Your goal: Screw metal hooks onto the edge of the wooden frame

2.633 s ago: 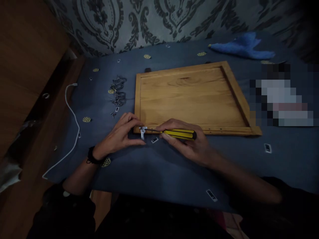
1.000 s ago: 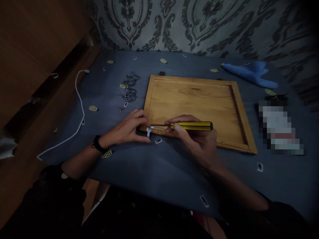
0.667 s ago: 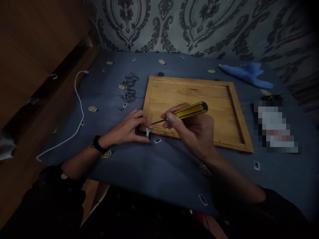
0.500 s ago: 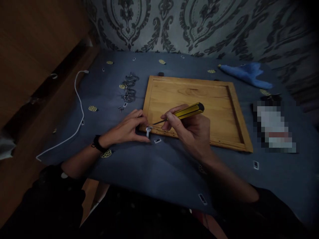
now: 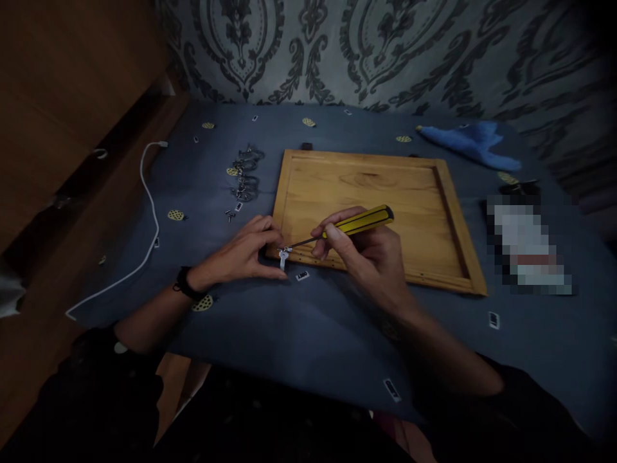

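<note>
A yellow and black screwdriver (image 5: 366,220) sits in my right hand (image 5: 369,257), gripped between thumb and fingers. Its thin shaft slants down to the left, with the tip at a small silver metal fitting (image 5: 283,258). The fitting lies at the near left corner of a wooden panel with a raised frame (image 5: 463,238) and juts over its near edge. My left hand (image 5: 241,254) steadies the fitting, fingers at its upper end and thumb by its lower end. Small dark holes run along the panel's near edge. Any screw under the tip is too small to make out.
Several dark metal pieces (image 5: 247,173) lie left of the panel, with a few small screws (image 5: 230,217) nearby. A white cable (image 5: 153,212) curves along the left side. On the right are a blue cloth (image 5: 475,145) and a blurred-out packet (image 5: 525,241).
The screwdriver tip has moved slightly down and left onto the fitting, and its handle lies a little flatter. My left hand keeps its hold. The whole view has shifted slightly.
</note>
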A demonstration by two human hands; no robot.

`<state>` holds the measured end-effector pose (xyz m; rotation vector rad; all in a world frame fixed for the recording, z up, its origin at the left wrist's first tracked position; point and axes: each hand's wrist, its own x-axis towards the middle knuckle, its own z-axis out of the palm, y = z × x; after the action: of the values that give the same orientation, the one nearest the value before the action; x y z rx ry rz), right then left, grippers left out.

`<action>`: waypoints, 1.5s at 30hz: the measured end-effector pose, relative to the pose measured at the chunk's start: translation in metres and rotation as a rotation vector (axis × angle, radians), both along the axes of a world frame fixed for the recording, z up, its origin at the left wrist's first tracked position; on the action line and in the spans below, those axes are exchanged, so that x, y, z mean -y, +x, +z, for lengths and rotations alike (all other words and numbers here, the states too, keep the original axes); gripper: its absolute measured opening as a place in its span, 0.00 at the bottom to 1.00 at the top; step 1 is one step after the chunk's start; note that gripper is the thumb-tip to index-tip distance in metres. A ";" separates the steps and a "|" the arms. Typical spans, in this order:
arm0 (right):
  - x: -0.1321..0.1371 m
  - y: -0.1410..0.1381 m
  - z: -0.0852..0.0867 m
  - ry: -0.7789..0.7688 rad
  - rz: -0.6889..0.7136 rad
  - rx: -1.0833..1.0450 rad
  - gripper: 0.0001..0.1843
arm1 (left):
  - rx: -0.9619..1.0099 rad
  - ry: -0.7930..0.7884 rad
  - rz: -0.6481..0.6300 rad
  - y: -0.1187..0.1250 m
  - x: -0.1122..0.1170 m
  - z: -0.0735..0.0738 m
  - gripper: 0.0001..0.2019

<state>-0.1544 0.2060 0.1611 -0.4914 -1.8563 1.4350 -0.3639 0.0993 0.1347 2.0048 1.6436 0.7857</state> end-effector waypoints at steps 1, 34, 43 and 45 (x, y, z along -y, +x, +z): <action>0.000 0.000 -0.001 0.002 -0.007 -0.010 0.14 | -0.001 -0.002 0.001 0.000 0.000 0.000 0.25; 0.001 -0.005 0.023 0.083 0.185 0.214 0.14 | -0.030 0.107 -0.006 -0.010 -0.001 -0.020 0.21; 0.006 -0.023 0.034 0.227 0.118 0.241 0.20 | -0.044 0.084 0.039 -0.009 -0.002 -0.015 0.24; 0.007 -0.027 0.030 0.168 0.100 0.226 0.20 | -0.055 0.075 0.038 -0.008 -0.002 -0.014 0.24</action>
<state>-0.1816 0.1995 0.1910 -0.5006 -2.1875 1.3168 -0.3719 0.1017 0.1207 2.0688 1.7119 0.8241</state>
